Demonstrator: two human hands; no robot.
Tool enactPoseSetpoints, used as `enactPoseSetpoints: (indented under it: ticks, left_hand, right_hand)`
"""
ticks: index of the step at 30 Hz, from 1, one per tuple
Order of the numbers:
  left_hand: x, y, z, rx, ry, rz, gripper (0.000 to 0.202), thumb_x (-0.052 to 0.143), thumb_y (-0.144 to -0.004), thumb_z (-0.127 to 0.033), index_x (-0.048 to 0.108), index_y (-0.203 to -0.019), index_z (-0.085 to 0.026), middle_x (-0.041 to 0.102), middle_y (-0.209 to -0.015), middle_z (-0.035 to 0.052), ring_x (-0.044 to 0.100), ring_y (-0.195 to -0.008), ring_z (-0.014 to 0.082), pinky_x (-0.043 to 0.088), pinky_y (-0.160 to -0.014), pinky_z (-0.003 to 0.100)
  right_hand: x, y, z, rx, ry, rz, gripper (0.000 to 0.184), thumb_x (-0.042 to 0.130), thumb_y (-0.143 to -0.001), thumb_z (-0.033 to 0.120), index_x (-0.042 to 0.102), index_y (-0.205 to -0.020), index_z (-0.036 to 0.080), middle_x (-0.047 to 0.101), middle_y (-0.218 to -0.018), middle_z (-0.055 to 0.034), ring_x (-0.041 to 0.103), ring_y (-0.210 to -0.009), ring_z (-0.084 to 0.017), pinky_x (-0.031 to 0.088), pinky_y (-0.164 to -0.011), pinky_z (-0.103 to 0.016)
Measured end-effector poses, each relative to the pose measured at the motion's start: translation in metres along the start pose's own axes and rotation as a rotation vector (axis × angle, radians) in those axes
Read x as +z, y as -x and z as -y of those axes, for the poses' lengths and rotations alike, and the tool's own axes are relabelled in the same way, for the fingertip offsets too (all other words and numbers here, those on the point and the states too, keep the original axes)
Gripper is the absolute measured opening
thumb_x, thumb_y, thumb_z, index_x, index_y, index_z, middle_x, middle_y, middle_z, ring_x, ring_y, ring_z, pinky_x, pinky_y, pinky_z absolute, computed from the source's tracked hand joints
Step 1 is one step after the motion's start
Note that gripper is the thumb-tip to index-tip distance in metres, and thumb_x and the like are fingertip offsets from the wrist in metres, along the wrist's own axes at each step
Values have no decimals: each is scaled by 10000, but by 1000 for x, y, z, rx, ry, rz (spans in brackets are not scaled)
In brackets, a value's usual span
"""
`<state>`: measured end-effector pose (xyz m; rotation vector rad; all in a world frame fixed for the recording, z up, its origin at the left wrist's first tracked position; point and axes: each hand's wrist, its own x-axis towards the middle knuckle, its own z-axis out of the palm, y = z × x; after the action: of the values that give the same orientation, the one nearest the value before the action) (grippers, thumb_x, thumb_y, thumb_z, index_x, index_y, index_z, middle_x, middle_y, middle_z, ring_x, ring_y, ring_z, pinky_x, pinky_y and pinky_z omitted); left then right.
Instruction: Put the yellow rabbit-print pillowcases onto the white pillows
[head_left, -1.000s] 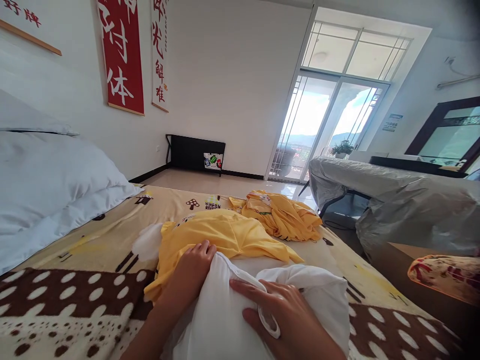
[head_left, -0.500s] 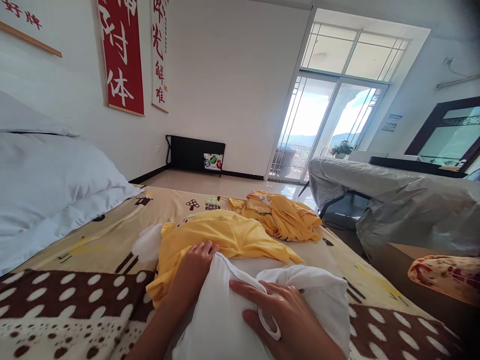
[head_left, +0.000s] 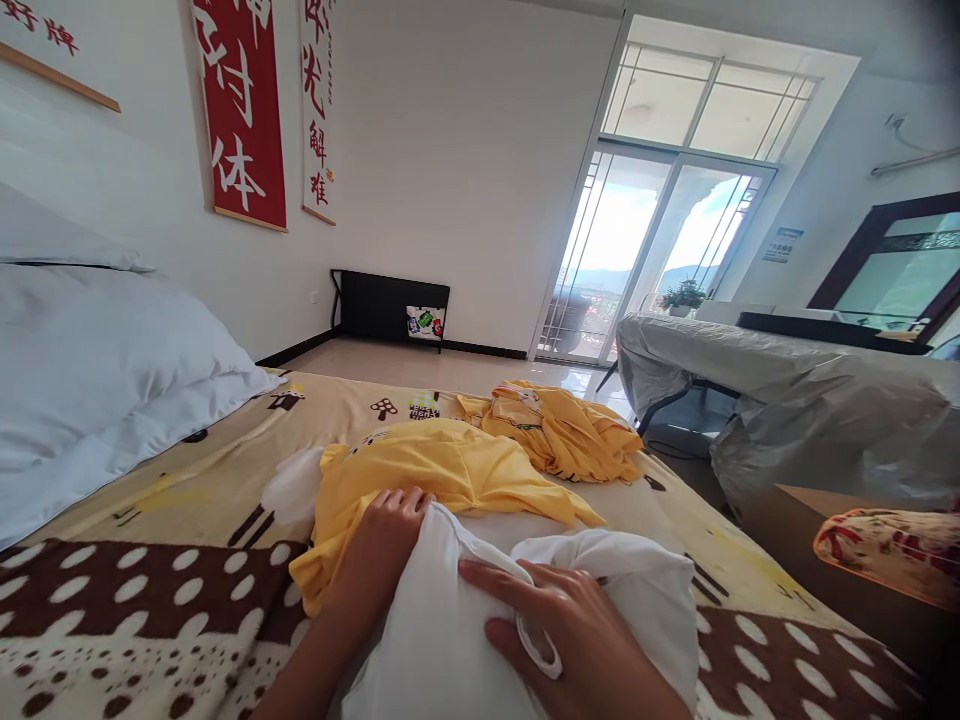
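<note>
A white cloth [head_left: 427, 620], soft and bulky like a pillow or its cover, lies in front of me on the bed. My left hand [head_left: 396, 525] is closed on its upper left edge, with the fingertips curled over. On the right, my right hand [head_left: 559, 620] grips the same cloth, index finger along its folded edge. A thin white loop [head_left: 551, 660] sticks out below the right thumb. A crumpled yellow cloth [head_left: 450, 465] touches my left hand and forearm and lies just beyond the white one. The undersides of both hands are hidden.
Another yellow cloth bundle [head_left: 566, 430] lies farther back on the patterned blanket [head_left: 135, 490]. White pillows [head_left: 112, 370] are piled at the left. Beyond the bed's right edge are a cardboard box [head_left: 810, 530] and a plastic-covered table [head_left: 787, 370].
Almost nothing differs. The view has shifted very slightly, and both hands keep their places on the white cloth.
</note>
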<state>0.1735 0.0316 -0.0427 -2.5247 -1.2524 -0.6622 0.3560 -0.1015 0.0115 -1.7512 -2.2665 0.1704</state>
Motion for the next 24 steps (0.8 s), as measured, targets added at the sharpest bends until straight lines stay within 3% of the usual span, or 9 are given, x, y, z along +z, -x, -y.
enactPoseSetpoints:
  ticks: [6,9,13,16,20,24]
  left_hand:
    - [-23,1,0,-63,150,122,130,503,-831,-127,615,-808,-187,677,-827,49,621,-730,211,403,-636,314]
    - [-30,1,3,-136,286,142,157,503,-839,-178,646,-890,-219,707,-844,26,640,-732,198,399,-623,292]
    - [-25,-3,7,-326,393,88,329,508,-842,-244,631,-1147,-233,730,-956,57,669,-880,219,444,-759,303]
    - [-18,-5,7,-402,392,58,365,501,-831,-216,633,-1171,-228,734,-953,70,671,-915,236,450,-801,321]
    - [-15,-3,6,-407,349,31,377,494,-842,-214,621,-1198,-218,739,-902,69,681,-850,239,460,-751,326]
    - [-17,2,3,-303,247,-111,293,534,-836,-222,657,-1101,-196,730,-935,63,666,-852,241,454,-739,339]
  right_hand:
    - [-1,-3,-4,2,-33,11,419,416,-912,479,489,-1323,444,636,-1205,-25,579,-1093,-253,442,-942,-430]
    - [-1,-8,-7,-4,-57,12,418,395,-922,478,483,-1329,439,639,-1196,-24,582,-1075,-243,439,-924,-412]
    - [0,-17,-7,-8,-89,54,415,405,-921,457,491,-1327,425,665,-1131,-17,603,-988,-229,432,-892,-402]
    - [2,-25,-5,8,-90,82,401,443,-908,420,523,-1300,419,685,-1083,-9,607,-964,-231,420,-886,-401]
    - [4,-39,0,6,-62,103,402,496,-877,376,551,-1273,418,693,-1090,-1,608,-999,-242,411,-887,-389]
    - [9,-57,5,-19,0,78,384,495,-868,331,595,-1232,400,714,-1035,-11,639,-938,-220,433,-843,-342]
